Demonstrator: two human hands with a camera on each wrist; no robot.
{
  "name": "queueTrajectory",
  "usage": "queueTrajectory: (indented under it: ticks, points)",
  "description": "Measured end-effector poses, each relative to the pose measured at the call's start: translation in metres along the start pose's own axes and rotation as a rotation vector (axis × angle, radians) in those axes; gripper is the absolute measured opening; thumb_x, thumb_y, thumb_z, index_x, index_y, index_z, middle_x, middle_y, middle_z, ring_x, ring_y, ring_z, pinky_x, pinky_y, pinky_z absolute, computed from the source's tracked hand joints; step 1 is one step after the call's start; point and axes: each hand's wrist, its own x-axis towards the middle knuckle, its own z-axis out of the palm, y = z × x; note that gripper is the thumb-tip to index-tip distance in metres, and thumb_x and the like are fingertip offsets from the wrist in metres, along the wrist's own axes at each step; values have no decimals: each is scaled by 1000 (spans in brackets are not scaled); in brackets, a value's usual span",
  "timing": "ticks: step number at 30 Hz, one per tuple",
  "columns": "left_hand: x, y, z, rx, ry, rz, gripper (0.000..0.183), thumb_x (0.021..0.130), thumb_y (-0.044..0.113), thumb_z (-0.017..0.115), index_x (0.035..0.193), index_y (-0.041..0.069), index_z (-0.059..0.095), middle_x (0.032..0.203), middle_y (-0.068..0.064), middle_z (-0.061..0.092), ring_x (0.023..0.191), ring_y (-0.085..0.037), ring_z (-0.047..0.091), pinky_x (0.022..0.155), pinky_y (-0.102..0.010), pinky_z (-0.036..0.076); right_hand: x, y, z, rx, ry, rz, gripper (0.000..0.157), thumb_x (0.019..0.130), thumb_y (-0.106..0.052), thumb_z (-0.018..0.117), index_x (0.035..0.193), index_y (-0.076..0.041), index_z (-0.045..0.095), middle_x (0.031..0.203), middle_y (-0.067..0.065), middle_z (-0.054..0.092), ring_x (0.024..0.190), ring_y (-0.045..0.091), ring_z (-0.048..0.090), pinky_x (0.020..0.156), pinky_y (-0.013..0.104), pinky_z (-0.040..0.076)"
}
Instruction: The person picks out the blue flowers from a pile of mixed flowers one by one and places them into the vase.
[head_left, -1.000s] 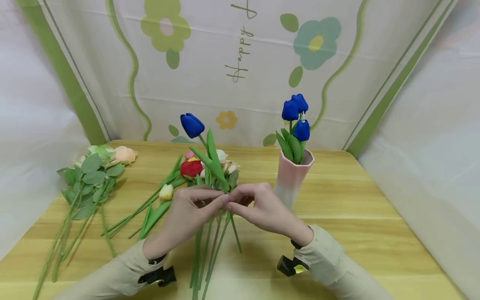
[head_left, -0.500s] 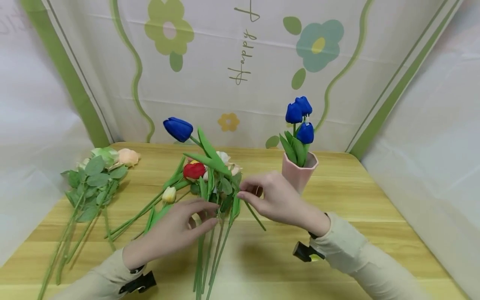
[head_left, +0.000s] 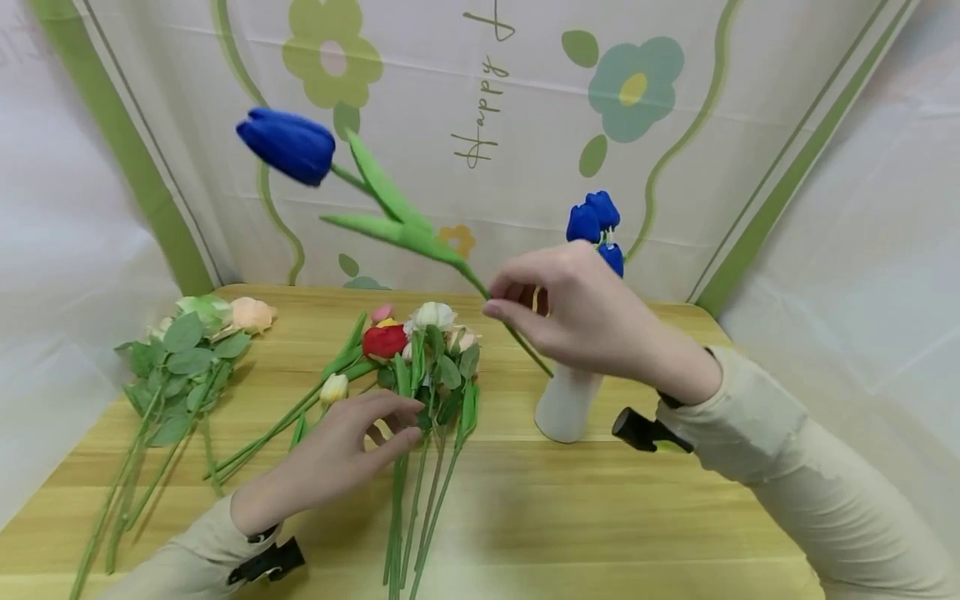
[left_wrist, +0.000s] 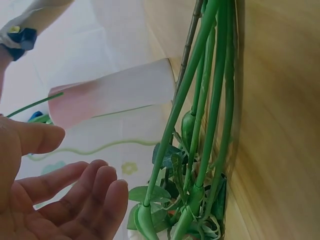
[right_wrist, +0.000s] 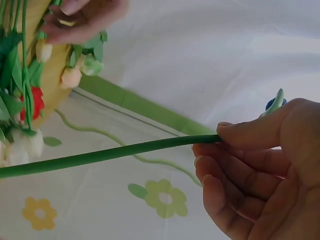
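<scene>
My right hand (head_left: 585, 312) pinches the green stem of a blue tulip (head_left: 288, 146) between thumb and fingertips. In the head view the tulip slants up to the left, well above the table, its stem end pointing down in front of the vase (head_left: 567, 408). The right wrist view shows the stem (right_wrist: 110, 154) passing out from under my thumb. Several blue tulips (head_left: 592, 221) stand in the pink-and-white vase, partly hidden behind my right hand. My left hand (head_left: 337, 450), fingers loosely bent and holding nothing, hovers beside a bunch of mixed flowers (head_left: 431, 350) lying on the table.
At the left of the wooden table (head_left: 675, 500) lie leafy roses (head_left: 187, 354) in green and peach. A pale yellow tulip (head_left: 334, 388) lies between them and the bunch, partly behind my left hand. A printed cloth (head_left: 510, 200) hangs behind the table's back edge.
Both hands were together at the blue tulip's stem. They parted, and my right hand lifted the tulip off the bunch, up and to the right. My left hand drew back left, its fingers loosened.
</scene>
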Motion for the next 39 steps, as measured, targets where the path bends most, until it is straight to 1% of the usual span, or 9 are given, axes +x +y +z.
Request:
queueTrajectory:
  ticks: [6, 12, 16, 19, 26, 33, 39]
  points:
    - [1, 0, 0, -9, 4, 11, 30, 99, 32, 61, 122, 12, 66, 97, 14, 62, 87, -5, 58, 68, -26, 52, 10, 1, -22, -29, 18, -16, 9, 84, -1, 77, 82, -8, 72, 73, -9, 66, 64, -1, 58, 54, 20, 45]
    - [0, -1, -1, -10, 7, 3, 28, 99, 31, 62, 120, 13, 66, 97, 13, 62, 86, -5, 59, 68, -26, 52, 10, 3, -32, -84, 17, -17, 10, 84, -1, 76, 80, -9, 72, 71, -11, 65, 62, -2, 57, 53, 18, 44]
    - [-1, -2, -2, 2, 8, -10, 27, 99, 30, 62, 120, 14, 66, 97, 15, 62, 86, -5, 59, 67, -26, 52, 8, 6, -36, -110, 20, 1, 11, 85, 0, 76, 80, -10, 72, 71, -11, 65, 62, -1, 56, 53, 18, 42]
    - [-1, -2, -2, 9, 3, -21, 26, 99, 30, 62, 119, 15, 67, 97, 15, 63, 85, -5, 59, 67, -26, 52, 5, 7, -40, -113, 17, 31, 12, 85, 0, 75, 80, -11, 72, 73, -12, 65, 62, -1, 57, 53, 19, 41]
    - [0, -2, -2, -2, 0, -12, 26, 100, 30, 60, 119, 13, 67, 97, 13, 63, 86, -5, 59, 67, -26, 52, -6, 11, -48, -154, 22, 98, 12, 84, 0, 76, 81, -11, 72, 73, -8, 65, 65, 1, 57, 57, 18, 44]
    - [1, -3, -2, -3, -6, -30, 25, 100, 30, 61, 119, 16, 66, 97, 12, 64, 86, -5, 59, 68, -26, 52, -11, 9, -63, -241, 85, 116, 9, 84, -2, 77, 80, -10, 73, 71, -12, 65, 63, -2, 56, 54, 18, 44]
    - [2, -4, -2, -2, -10, -34, 25, 100, 30, 61, 119, 15, 66, 97, 10, 64, 85, -6, 59, 67, -26, 52, -11, 13, -67, -261, 93, 118, 9, 84, -2, 77, 84, -10, 75, 72, -10, 66, 63, -1, 57, 54, 17, 45]
